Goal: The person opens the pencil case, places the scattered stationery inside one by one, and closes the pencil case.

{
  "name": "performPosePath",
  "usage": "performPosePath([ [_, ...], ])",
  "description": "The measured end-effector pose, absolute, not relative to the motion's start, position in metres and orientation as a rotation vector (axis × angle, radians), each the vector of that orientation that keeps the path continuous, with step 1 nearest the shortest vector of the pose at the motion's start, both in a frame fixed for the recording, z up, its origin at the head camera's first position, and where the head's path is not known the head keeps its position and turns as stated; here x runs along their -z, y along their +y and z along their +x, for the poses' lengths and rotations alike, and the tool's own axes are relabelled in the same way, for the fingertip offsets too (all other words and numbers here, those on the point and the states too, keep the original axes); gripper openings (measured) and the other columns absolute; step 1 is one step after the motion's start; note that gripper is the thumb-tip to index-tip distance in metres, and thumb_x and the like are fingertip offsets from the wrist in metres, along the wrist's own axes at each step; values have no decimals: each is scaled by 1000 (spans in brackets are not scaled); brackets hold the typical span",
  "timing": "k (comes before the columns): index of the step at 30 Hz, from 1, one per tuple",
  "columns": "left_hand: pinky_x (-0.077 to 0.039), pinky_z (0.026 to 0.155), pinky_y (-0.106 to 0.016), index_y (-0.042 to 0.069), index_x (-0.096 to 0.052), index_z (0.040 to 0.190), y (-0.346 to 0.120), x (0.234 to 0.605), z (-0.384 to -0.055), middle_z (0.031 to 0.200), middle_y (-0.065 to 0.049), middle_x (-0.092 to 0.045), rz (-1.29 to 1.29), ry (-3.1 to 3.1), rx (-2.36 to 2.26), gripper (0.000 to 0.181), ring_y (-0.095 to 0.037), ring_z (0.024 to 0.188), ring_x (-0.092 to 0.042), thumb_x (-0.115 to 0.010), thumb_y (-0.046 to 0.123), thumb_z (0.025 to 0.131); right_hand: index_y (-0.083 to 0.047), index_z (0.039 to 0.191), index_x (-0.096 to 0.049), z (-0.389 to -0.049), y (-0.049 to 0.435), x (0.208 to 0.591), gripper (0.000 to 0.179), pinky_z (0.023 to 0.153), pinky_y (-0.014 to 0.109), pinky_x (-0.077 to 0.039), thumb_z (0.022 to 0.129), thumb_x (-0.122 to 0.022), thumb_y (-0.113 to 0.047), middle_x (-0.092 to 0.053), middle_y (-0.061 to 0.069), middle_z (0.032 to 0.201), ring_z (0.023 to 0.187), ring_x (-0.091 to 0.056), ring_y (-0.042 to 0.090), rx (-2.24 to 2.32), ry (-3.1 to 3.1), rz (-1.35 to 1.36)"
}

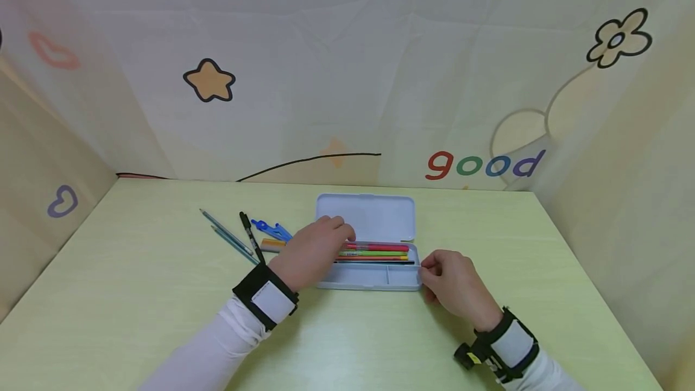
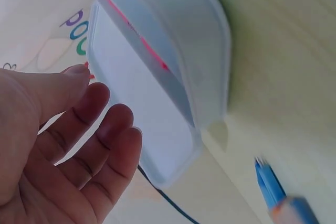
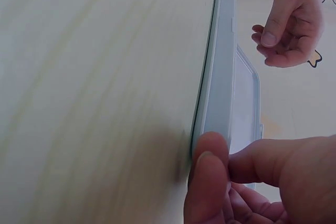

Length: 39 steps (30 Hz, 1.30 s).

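Observation:
A pale blue pencil case lies with its lid folded back. Several pens and pencils lie in its long compartment, among them a red pen and a light green one. My left hand hovers over the left part of the case, hiding it; in the left wrist view its fingers are loosely bent with nothing between them. At the case's right end, my right hand pinches the side wall between thumb and fingers.
Left of the case lie two teal pencils, a black pen, a blue compass and an orange and grey item partly behind the left hand. A printed curtain hangs beyond the table's back edge.

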<state>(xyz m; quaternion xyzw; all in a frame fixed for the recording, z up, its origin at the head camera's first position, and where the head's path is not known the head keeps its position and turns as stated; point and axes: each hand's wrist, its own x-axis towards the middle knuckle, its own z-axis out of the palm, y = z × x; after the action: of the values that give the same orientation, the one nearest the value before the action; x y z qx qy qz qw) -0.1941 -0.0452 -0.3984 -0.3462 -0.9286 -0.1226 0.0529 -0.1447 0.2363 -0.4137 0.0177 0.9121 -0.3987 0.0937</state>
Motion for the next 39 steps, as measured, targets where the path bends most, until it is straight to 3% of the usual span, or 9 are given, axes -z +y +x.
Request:
performPosePath([
  [17,-57,90,-36,6,-69,117,-113,391,-199,115,-6,-67,-897,-2799,409,17,-26,107,-61,-70,0,101,0,104,-70,-146,237,415,8,57,31,-54,103,-66,-7,-65,7,76,62,-62,20,1187,2705,57],
  [39,-57,90,-46,6,-75,105,-185,400,-222,106,-7,-67,-850,-2851,232,22,-30,105,-62,-77,-10,91,0,101,-69,-146,238,417,7,53,28,-51,102,-64,-5,-65,6,72,59,-62,19,1212,2713,38],
])
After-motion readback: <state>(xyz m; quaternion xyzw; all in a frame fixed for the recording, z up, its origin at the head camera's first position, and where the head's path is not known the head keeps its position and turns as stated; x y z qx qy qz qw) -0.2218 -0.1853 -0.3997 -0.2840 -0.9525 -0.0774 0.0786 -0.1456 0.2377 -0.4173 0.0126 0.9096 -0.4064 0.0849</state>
